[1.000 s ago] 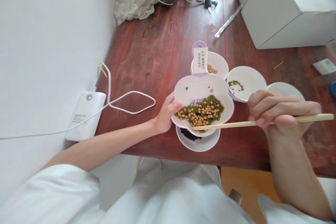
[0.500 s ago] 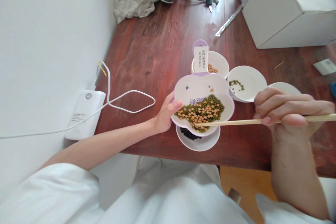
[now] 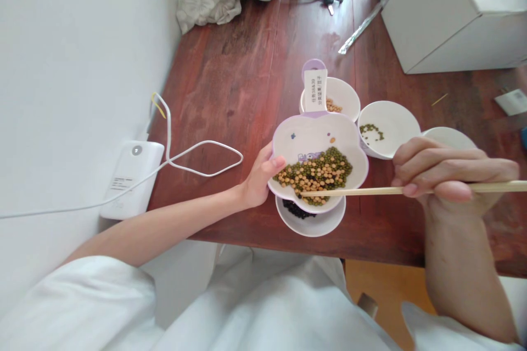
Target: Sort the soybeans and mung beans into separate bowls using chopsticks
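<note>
The left hand [image 3: 259,175] holds a lobed purple-rimmed plate [image 3: 317,126], with the thumb [image 3: 278,162] pressed over its rim and the fingers hidden beneath. The plate carries mixed yellow and green beans [image 3: 315,175]. The right hand [image 3: 440,175] pinches chopsticks [image 3: 370,191], which lie pressed together and reach across to the plate, their tips just over the beans. Whether a bean sits between the tips is too small to tell.

Beyond the plate stands a bowl [image 3: 341,93] of yellow beans, with a paper label [image 3: 315,90] at its rim. To the plate's right are a bowl [image 3: 391,120] of a few green beans and, partly behind the right hand, a further bowl [image 3: 448,137]. Under the plate's near edge, a dish [image 3: 325,225] holds black beans [image 3: 294,209].

The table's near edge runs just below that dish. Left of the plate, red-brown wood [image 3: 230,93] stretches to a cable [image 3: 206,151] and a white charger [image 3: 132,178] by the wall. A white box [image 3: 444,16] stands far right.

The chopsticks now lie level, no longer tilted as a second ago.
</note>
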`<state>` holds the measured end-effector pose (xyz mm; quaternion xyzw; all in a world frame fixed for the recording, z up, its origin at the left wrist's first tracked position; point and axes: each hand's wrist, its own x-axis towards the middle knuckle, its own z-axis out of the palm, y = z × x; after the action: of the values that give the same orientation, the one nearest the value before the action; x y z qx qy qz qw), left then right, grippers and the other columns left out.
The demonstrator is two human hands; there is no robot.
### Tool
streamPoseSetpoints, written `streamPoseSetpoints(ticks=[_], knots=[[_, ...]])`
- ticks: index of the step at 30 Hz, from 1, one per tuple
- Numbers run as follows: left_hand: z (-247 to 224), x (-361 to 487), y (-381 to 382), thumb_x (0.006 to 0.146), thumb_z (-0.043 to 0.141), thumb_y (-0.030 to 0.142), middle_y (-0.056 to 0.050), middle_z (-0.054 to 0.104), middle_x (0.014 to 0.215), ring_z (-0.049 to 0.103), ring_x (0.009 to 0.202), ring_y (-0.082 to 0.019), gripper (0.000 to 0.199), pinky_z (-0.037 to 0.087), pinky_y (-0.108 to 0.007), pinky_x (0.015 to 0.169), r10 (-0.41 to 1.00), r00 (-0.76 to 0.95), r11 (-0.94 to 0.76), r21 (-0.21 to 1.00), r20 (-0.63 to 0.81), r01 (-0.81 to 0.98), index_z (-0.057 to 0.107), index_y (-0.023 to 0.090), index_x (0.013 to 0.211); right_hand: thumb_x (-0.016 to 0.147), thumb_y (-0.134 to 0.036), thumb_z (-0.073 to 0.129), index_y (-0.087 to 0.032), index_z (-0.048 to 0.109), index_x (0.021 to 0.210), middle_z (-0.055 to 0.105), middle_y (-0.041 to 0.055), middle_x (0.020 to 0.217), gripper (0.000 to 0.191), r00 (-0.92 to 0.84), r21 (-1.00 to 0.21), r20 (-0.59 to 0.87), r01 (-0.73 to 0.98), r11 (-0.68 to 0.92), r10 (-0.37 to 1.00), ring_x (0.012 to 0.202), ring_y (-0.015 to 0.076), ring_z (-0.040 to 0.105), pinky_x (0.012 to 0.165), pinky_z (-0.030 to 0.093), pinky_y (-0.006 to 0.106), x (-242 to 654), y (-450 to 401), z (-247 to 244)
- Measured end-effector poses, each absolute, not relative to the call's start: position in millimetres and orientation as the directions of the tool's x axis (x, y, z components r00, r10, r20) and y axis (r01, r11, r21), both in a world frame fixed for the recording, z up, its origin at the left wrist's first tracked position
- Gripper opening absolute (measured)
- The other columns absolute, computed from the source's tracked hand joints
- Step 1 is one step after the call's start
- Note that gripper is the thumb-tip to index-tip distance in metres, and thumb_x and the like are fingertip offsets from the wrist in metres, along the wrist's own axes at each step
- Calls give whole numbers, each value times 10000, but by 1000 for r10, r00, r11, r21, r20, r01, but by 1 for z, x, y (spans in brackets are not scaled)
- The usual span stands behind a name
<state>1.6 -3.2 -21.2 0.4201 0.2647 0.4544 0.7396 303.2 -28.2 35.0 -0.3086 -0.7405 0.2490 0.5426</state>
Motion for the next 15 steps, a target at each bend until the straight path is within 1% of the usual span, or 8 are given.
streamPoseSetpoints(ticks=[3,7,10,12,15], knots=[[-22,1,-3,922,725,647,-89,833,1327,665,1442,-424,537,532,-558,1225,893,450,228,857,5,-463,810,235,1256,1004,-576,764,-244,838,719,707,26,573,443,-226,-714,646,160,681,730,489,244,630,461,443,438,302,-28,34],[-22,2,-4,903,740,652,-99,836,1318,680,1422,-432,580,531,-571,1224,903,430,237,849,-12,-473,792,224,1291,1015,-562,757,-253,865,755,713,27,576,418,-230,-704,659,144,695,716,490,231,628,462,443,427,302,-28,34],[-21,2,-5,878,757,675,-100,839,1300,686,1413,-440,599,539,-570,1215,904,424,255,854,-45,-454,793,221,1267,1019,-575,745,-282,916,877,746,28,609,367,-271,-698,657,135,703,704,492,244,653,457,463,436,303,-27,33],[-20,2,-5,857,774,688,-102,840,1292,686,1412,-444,612,546,-564,1205,906,419,267,853,-63,-449,796,219,1250,1051,-604,681,-291,931,958,763,31,623,412,-322,-674,674,100,732,665,479,252,666,446,480,447,304,-25,32],[-20,3,-5,855,781,679,-105,837,1298,684,1411,-443,608,549,-557,1194,904,423,267,844,-53,-466,793,216,1249,1089,-605,609,-285,930,984,761,31,622,466,-335,-672,680,71,737,652,473,251,670,450,500,452,304,-24,30]])
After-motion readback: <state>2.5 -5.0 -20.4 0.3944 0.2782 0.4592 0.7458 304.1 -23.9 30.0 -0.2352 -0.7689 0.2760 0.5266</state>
